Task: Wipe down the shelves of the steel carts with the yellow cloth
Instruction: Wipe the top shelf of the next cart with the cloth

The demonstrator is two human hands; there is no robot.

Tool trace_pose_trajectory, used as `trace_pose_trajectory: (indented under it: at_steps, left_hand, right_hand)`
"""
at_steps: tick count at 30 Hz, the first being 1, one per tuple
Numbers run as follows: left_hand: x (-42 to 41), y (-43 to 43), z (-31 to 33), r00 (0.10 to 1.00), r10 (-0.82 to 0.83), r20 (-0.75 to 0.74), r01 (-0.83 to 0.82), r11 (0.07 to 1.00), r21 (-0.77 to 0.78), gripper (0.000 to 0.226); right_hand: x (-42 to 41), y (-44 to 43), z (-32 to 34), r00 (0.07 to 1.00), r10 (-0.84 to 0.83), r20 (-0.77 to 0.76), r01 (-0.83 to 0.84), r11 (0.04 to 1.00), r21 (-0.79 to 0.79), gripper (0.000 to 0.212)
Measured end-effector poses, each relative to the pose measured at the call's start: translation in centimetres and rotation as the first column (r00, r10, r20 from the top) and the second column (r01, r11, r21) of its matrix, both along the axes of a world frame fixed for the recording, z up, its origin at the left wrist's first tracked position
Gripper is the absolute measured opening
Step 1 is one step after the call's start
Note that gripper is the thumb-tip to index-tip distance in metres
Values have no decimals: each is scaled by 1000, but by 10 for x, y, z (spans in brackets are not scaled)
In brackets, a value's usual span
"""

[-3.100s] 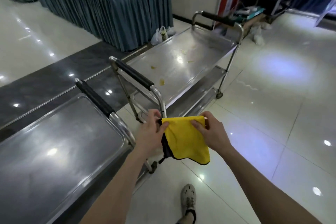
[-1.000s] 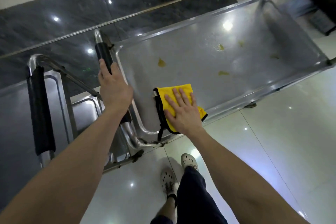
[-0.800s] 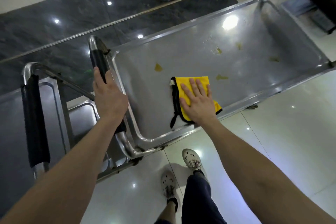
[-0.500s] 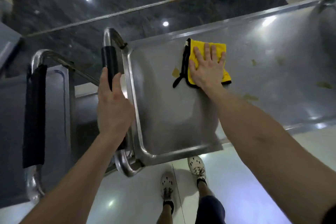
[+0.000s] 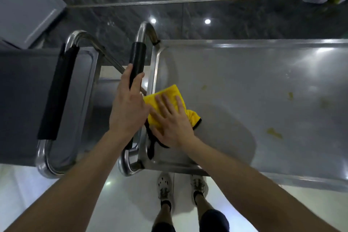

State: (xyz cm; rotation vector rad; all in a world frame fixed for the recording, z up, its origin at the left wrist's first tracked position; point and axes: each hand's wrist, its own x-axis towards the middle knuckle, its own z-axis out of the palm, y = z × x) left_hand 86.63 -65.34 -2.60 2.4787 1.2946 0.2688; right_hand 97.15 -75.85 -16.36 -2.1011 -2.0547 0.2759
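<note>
**Free room: R side**

Top shelf [image 5: 235, 73] is left free to the R, marked only by yellow smears [image 5: 274, 133]. L side is blocked by rim [image 5: 153, 73], black handle [image 5: 138, 58] gripped by left hand [image 5: 128, 107], & 2nd cart [image 5: 22, 100] beyond.

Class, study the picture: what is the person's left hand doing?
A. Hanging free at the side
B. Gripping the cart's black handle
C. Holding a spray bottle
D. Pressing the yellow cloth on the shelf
B: the left hand curls round the handle, while the right hand presses the cloth flat on the shelf.
</note>
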Motion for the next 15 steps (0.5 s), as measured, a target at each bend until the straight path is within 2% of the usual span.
trace_pose_trajectory:
  at_steps: [2, 5, 7, 9, 11, 13, 15]
  left_hand:
    - [1, 0, 2, 1000, 2, -1, -2, 1000, -4, 66]
    - [2, 0, 4, 1000, 5, -4, -5, 1000, -4, 66]
    - [1, 1, 2, 1000, 1, 0, -1, 1000, -3, 67]
    - [0, 2, 0, 1000, 0, 3, 0, 1000, 2, 67]
    - [0, 3, -2, 1000, 0, -4, 0, 1000, 19, 66]
    - [0, 3, -5, 1000, -2, -12, 3, 999, 41, 65]
    - [0, 4, -7, 1000, -1, -13, 1, 999, 52, 66]
  right_hand:
    - [2, -41, -6, 988, 155, -18, -154, 988, 30, 69]
    - [43, -52, -10, 936, 352, 5, -352, 934, 55, 71]
    - [83, -33, -13, 930, 360, 74, -363, 931, 33, 74]
    - [127, 2, -14, 969, 217, 119, -223, 974, 38, 75]
    - [163, 49, -8, 991, -7, 133, 2, 999, 45, 70]
    - [176, 102, 0, 975, -170, 144, 169, 985, 19, 68]
    - [162, 147, 5, 959, -247, 136, 250, 968, -8, 70]
